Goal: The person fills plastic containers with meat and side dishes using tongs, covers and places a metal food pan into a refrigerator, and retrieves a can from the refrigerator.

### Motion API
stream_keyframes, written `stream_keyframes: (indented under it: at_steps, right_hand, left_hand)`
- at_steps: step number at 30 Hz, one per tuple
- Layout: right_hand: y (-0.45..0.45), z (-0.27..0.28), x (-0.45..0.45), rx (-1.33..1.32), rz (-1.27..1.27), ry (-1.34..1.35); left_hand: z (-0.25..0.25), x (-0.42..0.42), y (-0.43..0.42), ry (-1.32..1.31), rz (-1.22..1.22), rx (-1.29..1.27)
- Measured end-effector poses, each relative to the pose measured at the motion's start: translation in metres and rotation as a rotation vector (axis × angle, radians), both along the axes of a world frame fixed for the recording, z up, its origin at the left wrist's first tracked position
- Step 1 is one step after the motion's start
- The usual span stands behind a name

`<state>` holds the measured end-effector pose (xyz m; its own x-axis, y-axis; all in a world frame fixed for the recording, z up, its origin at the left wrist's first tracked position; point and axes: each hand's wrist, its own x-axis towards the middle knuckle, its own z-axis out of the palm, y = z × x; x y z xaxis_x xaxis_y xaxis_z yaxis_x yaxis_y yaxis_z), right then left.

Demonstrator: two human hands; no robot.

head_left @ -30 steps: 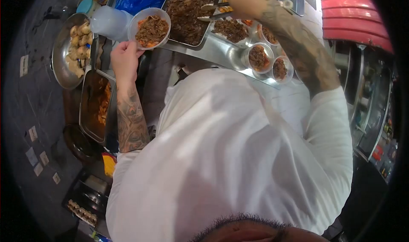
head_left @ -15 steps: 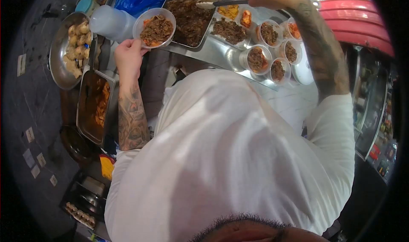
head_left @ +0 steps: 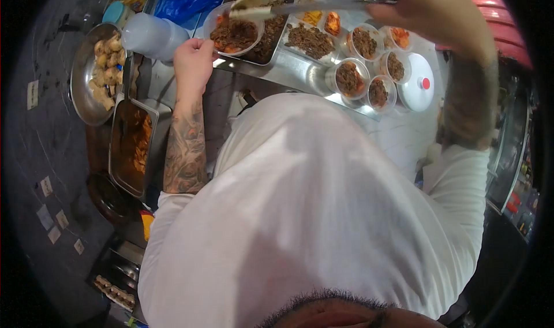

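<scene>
My left hand (head_left: pixel 193 64) pinches the near rim of a clear round tub (head_left: pixel 234 34) that holds dark shredded meat over something orange. My right hand (head_left: pixel 412 7) is closed on the handles of the tongs (head_left: pixel 311 0), whose pale tips reach over the tub's far side. Behind and partly beneath the tub is a metal tray (head_left: pixel 270 42) of dark meat. To its right lies a container with meat (head_left: pixel 311 41) beside yellow and red food. Further right, several filled round tubs (head_left: pixel 349 78) stand together.
A white lid with a red knob (head_left: pixel 416 83) lies right of the tubs. On the left are stacked clear tubs (head_left: pixel 151 34), a metal bowl (head_left: pixel 81 79) of pale round food and a deep metal pan (head_left: pixel 151 149) with reddish food. A blue bag (head_left: pixel 182 2) sits at the back.
My left hand has shifted right with the tub, now overlapping the meat tray. My right hand has moved right, and the tongs' tips have swung from the tray to over the tub.
</scene>
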<state>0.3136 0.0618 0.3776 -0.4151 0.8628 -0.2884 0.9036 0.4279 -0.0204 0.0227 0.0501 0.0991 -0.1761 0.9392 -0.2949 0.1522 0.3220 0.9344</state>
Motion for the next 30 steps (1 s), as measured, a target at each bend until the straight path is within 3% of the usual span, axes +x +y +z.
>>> stream_keyframes:
  at_steps: [3,7,9,11,12,14,16,18,21,27,29,30]
  right_hand:
    - [-0.019,0.013,-0.009,0.042,0.189,-0.016]
    - [-0.027,0.022,-0.007,0.071,0.036,-0.195]
    - [-0.028,0.023,-0.006,0.105,-0.001,-0.22]
    - [-0.024,0.005,0.006,-0.036,0.022,-0.12]
    - [-0.022,-0.009,0.014,-0.073,0.09,-0.061]
    - [-0.034,-0.009,0.015,0.002,0.111,-0.243]
    - [-0.039,-0.009,0.029,0.013,0.073,-0.257]
    - [-0.05,-0.016,0.071,0.058,-0.007,0.219]
    - [-0.081,-0.009,0.122,-0.026,-0.297,0.425]
    - [-0.179,-0.039,0.225,0.162,-0.659,0.656]
    - [-0.214,-0.048,0.245,0.244,-1.031,0.792]
    - [-0.23,-0.054,0.253,0.261,-1.048,0.798]
  left_hand:
    - [0.009,0.01,-0.001,0.027,-0.024,0.009]
    - [0.002,0.014,-0.004,-0.098,-0.06,0.022]
    - [0.006,0.018,-0.005,-0.1,-0.066,-0.007]
    - [0.013,0.027,-0.003,-0.095,-0.093,-0.032]
    - [0.017,0.032,-0.002,-0.065,-0.116,-0.027]
    - [0.025,0.042,0.0,-0.031,-0.164,-0.019]
    - [0.033,0.053,0.003,0.248,-0.258,0.067]
    - [0.035,0.062,0.005,0.195,-0.282,0.07]
    - [0.033,0.079,0.014,0.109,-0.336,0.059]
    - [0.048,0.15,0.052,-0.2,-0.472,-0.005]
    - [0.059,0.189,0.072,-0.167,-0.586,-0.005]
    - [0.06,0.212,0.081,-0.163,-0.608,0.003]
